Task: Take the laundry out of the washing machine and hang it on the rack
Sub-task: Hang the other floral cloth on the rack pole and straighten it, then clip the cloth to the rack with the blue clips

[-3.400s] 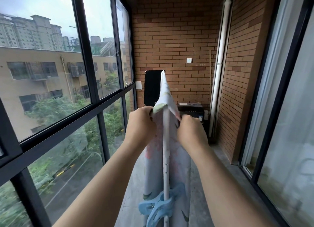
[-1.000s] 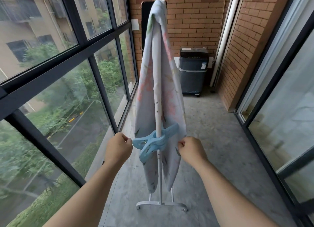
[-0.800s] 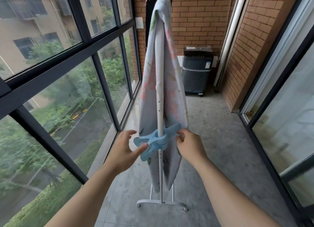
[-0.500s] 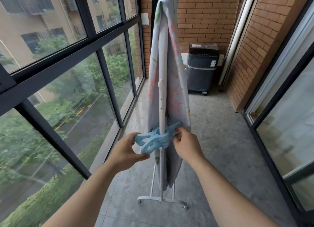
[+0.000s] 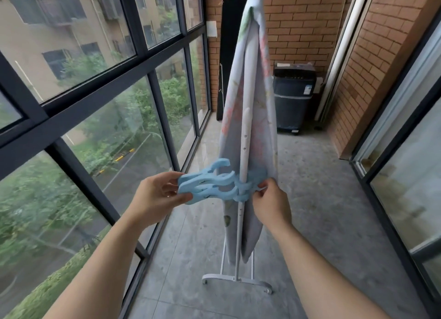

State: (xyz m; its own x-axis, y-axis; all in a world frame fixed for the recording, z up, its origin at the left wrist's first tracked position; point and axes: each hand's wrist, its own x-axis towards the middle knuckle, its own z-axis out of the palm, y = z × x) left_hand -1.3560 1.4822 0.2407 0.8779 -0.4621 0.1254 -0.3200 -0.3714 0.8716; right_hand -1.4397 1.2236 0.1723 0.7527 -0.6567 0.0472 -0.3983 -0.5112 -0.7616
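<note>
A person's left hand point(image 5: 157, 197), low and left of centre, pinches the free ends of a cluster of large light-blue plastic clothes clips point(image 5: 210, 187) between thumb and curled fingers. The right hand point(image 5: 272, 203), just right of centre, curls its fingers in on the clips' opposite end. Its thumb and forefinger close where the plastic meets the cloth's edge — whether the cloth is also in that pinch cannot be told.

Between the two hands the clips cross the upright pole of a white metal drying rack point(image 5: 245, 132). Over the rack hangs the laundry, a pale floral-print sheet point(image 5: 263, 99). It is draped over the top at the upper centre of the frame and falls on both sides of the pole, almost to the rack's white foot bar near the bottom centre.

Behind it, at centre right, a dark grey top-loading washing machine point(image 5: 292, 99) stands lid down on the grey stone floor point(image 5: 322, 199), against the red brick wall point(image 5: 298, 20). A black flat panel point(image 5: 229, 44) leans on the wall just left of the sheet.

Black-framed windows point(image 5: 95, 92) fill the left side, showing trees and an apartment block. A white pipe point(image 5: 338, 56) runs down the corner at upper right — beside it, a sliding glass door point(image 5: 405, 127) lines the right edge.
</note>
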